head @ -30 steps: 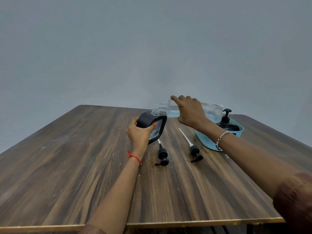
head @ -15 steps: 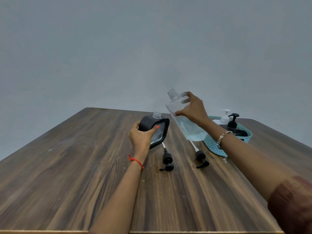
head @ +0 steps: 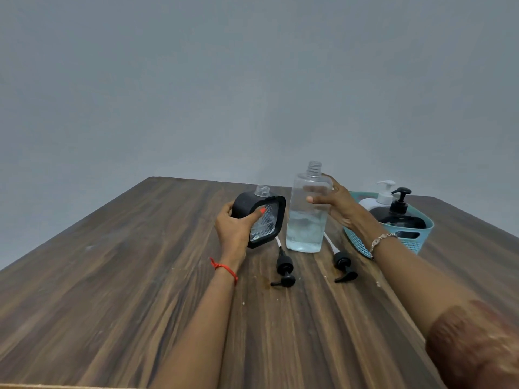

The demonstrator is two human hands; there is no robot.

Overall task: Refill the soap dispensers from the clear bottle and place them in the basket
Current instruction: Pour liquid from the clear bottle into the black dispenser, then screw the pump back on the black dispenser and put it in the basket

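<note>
Finishing a pour, the right hand clasps the tall clear plastic bottle, roughly half full and upright on the brown wooden table. The left hand grips the tilted black square dispenser at the bottle's nine o'clock. Next, I judge, a black pump head lying at six o'clock needs screwing in, before the dispenser goes to the teal mesh basket at three o'clock. A second ago the bottle lay level, mouth at the dispenser's neck.

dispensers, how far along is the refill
Done: white dispenser and black dispenser stand in the basket. In hand: left hand holds the uncapped square dispenser; right hand holds the clear bottle upright. Left, likely: refit a pump, basket it.
</note>
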